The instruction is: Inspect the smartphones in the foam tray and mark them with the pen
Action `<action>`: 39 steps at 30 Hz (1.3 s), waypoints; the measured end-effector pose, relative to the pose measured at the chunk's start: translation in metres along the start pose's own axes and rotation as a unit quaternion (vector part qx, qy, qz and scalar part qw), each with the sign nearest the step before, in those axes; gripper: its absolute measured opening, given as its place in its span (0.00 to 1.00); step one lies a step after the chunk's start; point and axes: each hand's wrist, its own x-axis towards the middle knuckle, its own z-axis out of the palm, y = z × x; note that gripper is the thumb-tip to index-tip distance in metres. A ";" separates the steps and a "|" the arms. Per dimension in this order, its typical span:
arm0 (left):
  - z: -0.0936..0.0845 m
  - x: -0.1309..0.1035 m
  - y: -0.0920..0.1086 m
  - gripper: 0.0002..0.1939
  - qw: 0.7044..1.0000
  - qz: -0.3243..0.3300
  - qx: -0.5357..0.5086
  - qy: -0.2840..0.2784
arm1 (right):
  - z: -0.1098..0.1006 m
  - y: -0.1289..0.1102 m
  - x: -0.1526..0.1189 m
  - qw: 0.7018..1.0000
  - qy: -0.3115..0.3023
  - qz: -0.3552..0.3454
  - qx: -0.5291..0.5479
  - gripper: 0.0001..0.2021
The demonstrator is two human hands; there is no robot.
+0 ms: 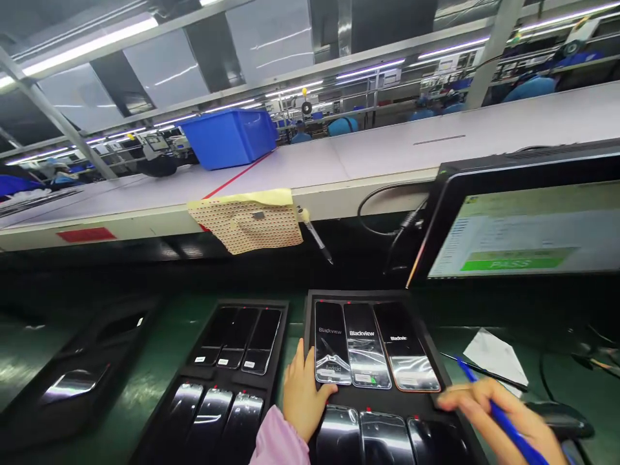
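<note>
A black tray [368, 399] holds two rows of phones; three in the upper row, among them the middle phone [367, 345], show a lit "Blackview" logo. On the tray's left side rests my left hand [304, 394], fingers apart, thumb reaching over the divider between the rows. My right hand [501, 413] is at the tray's right edge, with a blue pen [508, 426] held between its fingers. Left of my left hand lies a second black tray [225, 376] of dark-screened phones.
A monitor [527, 226] showing a green PASS bar stands at the right. White paper [496, 355] and a black scanner-like object [559, 420] lie below it. Another tray [62, 368] is at far left. A blue bin [230, 137] sits on the shelf, where a yellow cloth [249, 223] hangs.
</note>
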 end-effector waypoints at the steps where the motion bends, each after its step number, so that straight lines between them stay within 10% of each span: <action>1: 0.000 -0.001 0.002 0.35 1.000 -0.004 0.014 0.003 | 0.022 -0.009 0.002 0.996 -0.082 -0.013 0.026 0.19; 6: 0.002 -0.007 0.002 0.33 1.000 -0.003 0.008 0.029 | 0.123 -0.006 0.003 0.967 -0.206 0.086 0.123 0.25; 11: 0.001 -0.008 -0.001 0.38 1.000 0.003 -0.009 -0.012 | 0.159 0.020 0.006 0.978 -0.189 0.086 0.036 0.13; 23: 0.006 -0.006 -0.003 0.28 0.996 0.025 0.082 -0.029 | 0.164 0.021 0.004 0.974 -0.221 0.044 -0.016 0.18; 30: 0.009 -0.007 -0.005 0.27 0.996 0.044 0.083 -0.003 | 0.116 0.020 0.009 0.982 -0.149 0.118 0.006 0.19; 39: 0.016 -0.006 -0.017 0.24 0.991 0.094 0.073 0.065 | 0.096 0.047 0.000 0.990 -0.098 0.027 -0.099 0.18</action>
